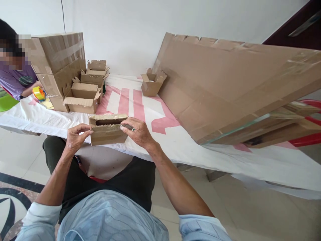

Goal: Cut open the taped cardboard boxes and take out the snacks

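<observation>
A small brown cardboard box [108,132] is held between both my hands at the near edge of a low table, its top flaps partly apart so a dark gap shows. My left hand [76,135] pinches the box's left end with thumb and fingers. My right hand [139,132] grips the right end, fingers lying along the upper flap. My knees in dark trousers are below the box.
The table's white and pink cloth [130,103] carries several small open boxes [84,97], a large taped carton [60,60], one small box [151,83] and a yellow tape roll [39,93]. Big flat cardboard sheets [225,83] lean at right. Another person [15,73] sits far left.
</observation>
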A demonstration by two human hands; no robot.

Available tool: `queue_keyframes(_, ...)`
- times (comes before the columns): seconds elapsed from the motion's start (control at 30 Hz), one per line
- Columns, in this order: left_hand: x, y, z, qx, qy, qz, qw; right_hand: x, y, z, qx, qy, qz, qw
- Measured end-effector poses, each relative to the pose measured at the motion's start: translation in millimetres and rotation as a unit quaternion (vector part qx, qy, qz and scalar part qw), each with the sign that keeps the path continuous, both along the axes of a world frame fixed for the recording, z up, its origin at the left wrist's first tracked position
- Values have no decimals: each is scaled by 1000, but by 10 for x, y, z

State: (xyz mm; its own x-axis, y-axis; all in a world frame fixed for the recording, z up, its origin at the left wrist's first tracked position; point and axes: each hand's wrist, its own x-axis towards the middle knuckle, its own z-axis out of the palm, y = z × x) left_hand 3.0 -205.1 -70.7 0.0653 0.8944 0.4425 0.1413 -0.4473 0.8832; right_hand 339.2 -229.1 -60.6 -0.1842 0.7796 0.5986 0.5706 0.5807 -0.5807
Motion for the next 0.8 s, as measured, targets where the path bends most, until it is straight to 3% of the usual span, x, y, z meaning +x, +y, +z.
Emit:
queue_keyframes(0.17,12,4,38,-1,-13,-55,998,-147,52,136,27,-100,7,995)
queue_keyframes(0.37,-4,5,164,9,15,-121,992,-623,96,307,79,-169,69,980)
queue_keyframes(0.53,-10,-37,254,8,17,-135,991,-882,129,317,75,-198,94,973)
queue_keyframes(0.8,-101,-43,373,-3,34,-200,979,-931,174,268,82,-200,108,970)
